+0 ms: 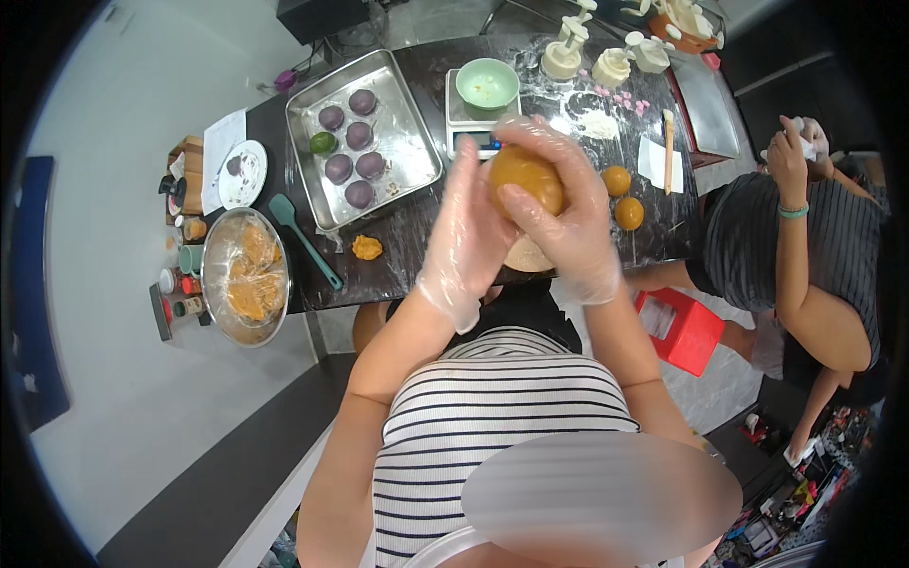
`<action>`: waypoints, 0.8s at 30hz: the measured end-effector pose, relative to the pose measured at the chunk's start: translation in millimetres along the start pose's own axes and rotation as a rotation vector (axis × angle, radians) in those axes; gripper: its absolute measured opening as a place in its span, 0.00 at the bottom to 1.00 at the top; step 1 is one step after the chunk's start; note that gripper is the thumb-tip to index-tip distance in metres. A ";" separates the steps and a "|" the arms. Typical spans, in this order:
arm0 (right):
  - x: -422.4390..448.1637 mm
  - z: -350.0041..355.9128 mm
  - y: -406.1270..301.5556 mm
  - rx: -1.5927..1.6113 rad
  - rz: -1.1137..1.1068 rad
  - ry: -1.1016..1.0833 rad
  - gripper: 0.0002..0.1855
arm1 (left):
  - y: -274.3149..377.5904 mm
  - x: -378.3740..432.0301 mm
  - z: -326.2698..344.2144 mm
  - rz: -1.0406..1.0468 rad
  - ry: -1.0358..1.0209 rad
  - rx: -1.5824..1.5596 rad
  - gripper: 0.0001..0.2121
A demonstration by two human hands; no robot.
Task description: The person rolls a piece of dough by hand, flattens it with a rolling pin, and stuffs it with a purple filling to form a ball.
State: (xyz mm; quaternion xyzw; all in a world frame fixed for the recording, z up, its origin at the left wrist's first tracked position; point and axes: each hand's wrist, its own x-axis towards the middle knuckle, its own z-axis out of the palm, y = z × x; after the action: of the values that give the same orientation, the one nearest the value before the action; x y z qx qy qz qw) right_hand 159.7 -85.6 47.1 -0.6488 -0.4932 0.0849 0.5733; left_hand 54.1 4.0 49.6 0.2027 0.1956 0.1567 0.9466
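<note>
A large smooth ball of orange-brown dough (527,181) is held between my hands, both in clear plastic gloves. My left hand (472,227) supports it from the left with its fingers stretched up. Over its top and right side curve the fingers of my right hand (575,213), the thumb across its front. A round, pale floured thing (528,255) lies below my hands, partly hidden. Two small orange-brown balls (616,181) (629,214) are on the dark table right of my right hand. Behind the ball stands a kitchen scale (454,145) bearing a green bowl (488,84).
At left are a metal tray (415,142) with several purple balls and one green, a teal spatula (305,241), an orange dough lump (367,247) and a steel bowl (284,298). Cream plunger moulds (562,60) and a brush (668,149) lie right. Another person stands at far right.
</note>
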 end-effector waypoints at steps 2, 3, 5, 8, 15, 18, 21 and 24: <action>8.5 -4.2 -7.8 -0.168 -0.126 -0.196 0.26 | -0.4 -0.7 9.0 0.032 0.095 -0.003 0.23; 5.6 1.3 -10.6 -0.167 -0.125 -0.195 0.26 | -5.2 -0.5 10.8 0.031 0.096 -0.002 0.23; -2.7 10.8 -10.6 -0.455 -0.204 0.008 0.25 | -13.7 1.5 13.4 0.085 0.142 0.031 0.22; 0.4 10.7 14.4 -0.288 -0.191 -0.027 0.24 | -20.2 9.6 9.1 0.109 0.206 0.039 0.19; -8.1 22.3 -9.5 -0.119 -0.033 0.139 0.15 | -18.3 0.8 6.4 0.062 0.097 -0.026 0.18; -1.7 17.9 -1.8 0.002 0.022 0.130 0.13 | -20.2 2.7 6.0 0.183 0.092 0.089 0.19; -1.2 -11.4 18.2 0.077 -0.019 -0.048 0.14 | -19.7 7.3 7.6 0.096 -0.016 0.054 0.19; -12.0 -6.6 14.9 -0.143 -0.123 0.048 0.27 | -21.4 11.6 -15.4 0.115 -0.073 0.093 0.18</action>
State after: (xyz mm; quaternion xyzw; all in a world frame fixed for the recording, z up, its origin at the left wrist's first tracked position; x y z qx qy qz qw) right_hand 166.3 -96.7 31.5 -0.6586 -0.5229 -0.0014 0.5411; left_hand 62.2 -5.2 23.5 0.2630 0.1559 0.1943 0.9321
